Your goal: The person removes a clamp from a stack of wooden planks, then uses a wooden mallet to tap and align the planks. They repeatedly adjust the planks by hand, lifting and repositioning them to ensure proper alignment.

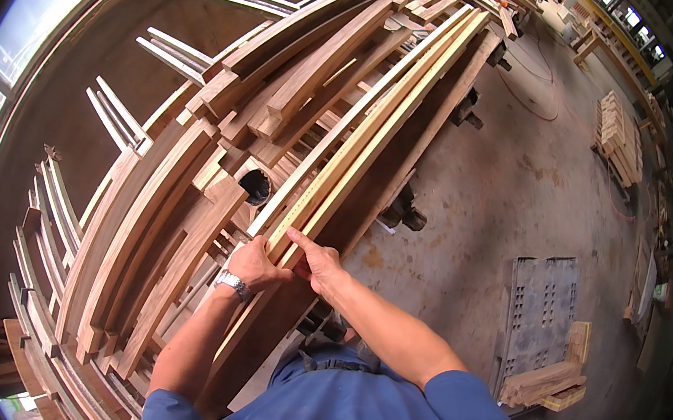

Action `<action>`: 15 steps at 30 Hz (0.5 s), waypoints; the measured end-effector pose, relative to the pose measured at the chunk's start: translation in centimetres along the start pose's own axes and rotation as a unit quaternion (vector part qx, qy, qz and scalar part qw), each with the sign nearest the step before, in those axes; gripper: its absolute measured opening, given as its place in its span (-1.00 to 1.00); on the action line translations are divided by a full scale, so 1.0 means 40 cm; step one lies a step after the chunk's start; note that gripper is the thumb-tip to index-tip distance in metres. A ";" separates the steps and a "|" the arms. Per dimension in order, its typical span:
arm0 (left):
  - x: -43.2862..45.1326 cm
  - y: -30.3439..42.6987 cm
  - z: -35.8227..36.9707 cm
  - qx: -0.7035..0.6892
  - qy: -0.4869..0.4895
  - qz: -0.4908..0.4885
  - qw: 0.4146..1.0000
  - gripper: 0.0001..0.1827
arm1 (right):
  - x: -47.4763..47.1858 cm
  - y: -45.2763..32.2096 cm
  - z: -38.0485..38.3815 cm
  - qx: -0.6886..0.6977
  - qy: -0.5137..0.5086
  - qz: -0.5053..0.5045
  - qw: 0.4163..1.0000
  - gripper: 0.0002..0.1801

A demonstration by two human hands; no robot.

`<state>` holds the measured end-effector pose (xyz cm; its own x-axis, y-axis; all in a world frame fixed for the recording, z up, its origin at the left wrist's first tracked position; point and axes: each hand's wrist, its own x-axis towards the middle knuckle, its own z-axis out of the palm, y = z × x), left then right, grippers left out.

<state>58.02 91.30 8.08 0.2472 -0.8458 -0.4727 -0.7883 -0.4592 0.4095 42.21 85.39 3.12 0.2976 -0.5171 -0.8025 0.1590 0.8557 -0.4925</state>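
Long, pale wooden strips (346,157) run side by side away from me along the near side of a wood-laden rack. My left hand (254,265), with a metal watch at its wrist, grips the near end of the strips from the left. Against the right side of that end rests my right hand (318,263), its index finger extended over the top of the strips and its other fingers partly hidden below. A wide brown board (370,195) lies just right of the strips, lower than them.
Stacked timber beams (142,229) fill the rack on the left, with metal arms (175,55) beyond. A dark round opening (255,186) shows among them. Dark clamp-like metal parts (403,209) project from the right edge. On the floor are a grey plastic pallet (539,319) and wood blocks (543,384).
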 end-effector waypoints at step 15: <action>-0.197 -0.037 -0.150 -0.247 -0.138 0.107 0.953 0.21 | -0.130 -0.007 -0.080 -0.077 -0.281 0.022 0.956 0.11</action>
<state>60.61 97.00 15.89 -0.1006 -0.8625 -0.4959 -0.4259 -0.4132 0.8049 37.63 87.79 6.35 0.7665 -0.3520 -0.5372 0.0073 0.8412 -0.5407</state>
